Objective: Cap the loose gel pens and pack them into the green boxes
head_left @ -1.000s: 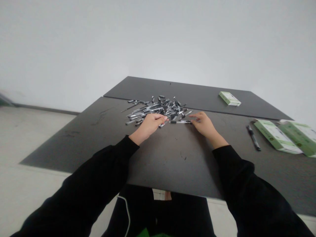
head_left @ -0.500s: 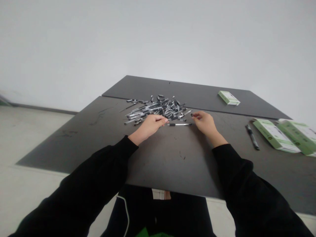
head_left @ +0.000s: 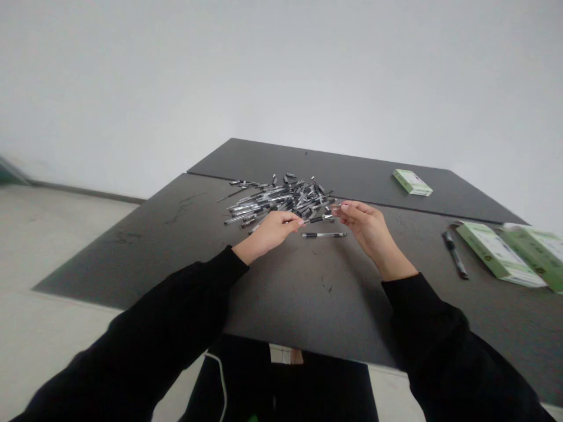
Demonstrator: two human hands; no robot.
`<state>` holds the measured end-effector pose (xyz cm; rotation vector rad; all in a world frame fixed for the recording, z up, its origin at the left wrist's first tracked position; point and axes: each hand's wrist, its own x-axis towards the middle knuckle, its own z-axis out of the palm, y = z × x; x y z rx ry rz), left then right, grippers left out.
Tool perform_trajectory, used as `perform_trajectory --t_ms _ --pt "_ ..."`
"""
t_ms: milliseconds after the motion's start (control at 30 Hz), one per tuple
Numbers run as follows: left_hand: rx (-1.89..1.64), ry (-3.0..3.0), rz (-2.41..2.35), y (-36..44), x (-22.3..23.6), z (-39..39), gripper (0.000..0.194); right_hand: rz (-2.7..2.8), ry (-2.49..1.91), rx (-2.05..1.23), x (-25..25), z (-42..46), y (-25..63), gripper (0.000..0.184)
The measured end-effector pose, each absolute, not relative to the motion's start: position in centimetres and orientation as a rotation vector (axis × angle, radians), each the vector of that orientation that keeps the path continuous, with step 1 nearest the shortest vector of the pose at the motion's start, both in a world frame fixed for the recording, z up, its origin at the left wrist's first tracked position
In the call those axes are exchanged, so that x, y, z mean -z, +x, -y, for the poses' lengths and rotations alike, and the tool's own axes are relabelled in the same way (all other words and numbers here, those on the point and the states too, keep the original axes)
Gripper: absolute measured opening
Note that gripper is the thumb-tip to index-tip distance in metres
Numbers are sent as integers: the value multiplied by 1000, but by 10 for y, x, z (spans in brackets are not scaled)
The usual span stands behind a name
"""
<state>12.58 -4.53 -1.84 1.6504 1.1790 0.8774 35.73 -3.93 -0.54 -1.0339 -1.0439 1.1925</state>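
A heap of black-and-clear pens (head_left: 277, 200) lies at the middle of the dark table (head_left: 176, 246). My left hand (head_left: 272, 230) and my right hand (head_left: 367, 225) are raised just in front of the heap. Between them they pinch one pen (head_left: 320, 218), the left fingers at its left end, the right fingers at its right end. A single pen (head_left: 324, 235) lies flat on the table right below the hands.
To the right a dark pen (head_left: 454, 254) lies by two green-and-white boxes (head_left: 497, 252) at the table's right edge. A smaller green box (head_left: 412, 182) rests on the far table half. Behind is a white wall, with floor to the left.
Both hands have lifted off the table and now hold a pen between them. The single pen they were touching stays lying on the table.
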Motion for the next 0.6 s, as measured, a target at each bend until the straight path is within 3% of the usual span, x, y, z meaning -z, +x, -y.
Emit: perform_trajectory --t_ms 600 --pt "-863 1558 -1127 127 17 47 23 1115 -1109 -1166 9 36 364 25"
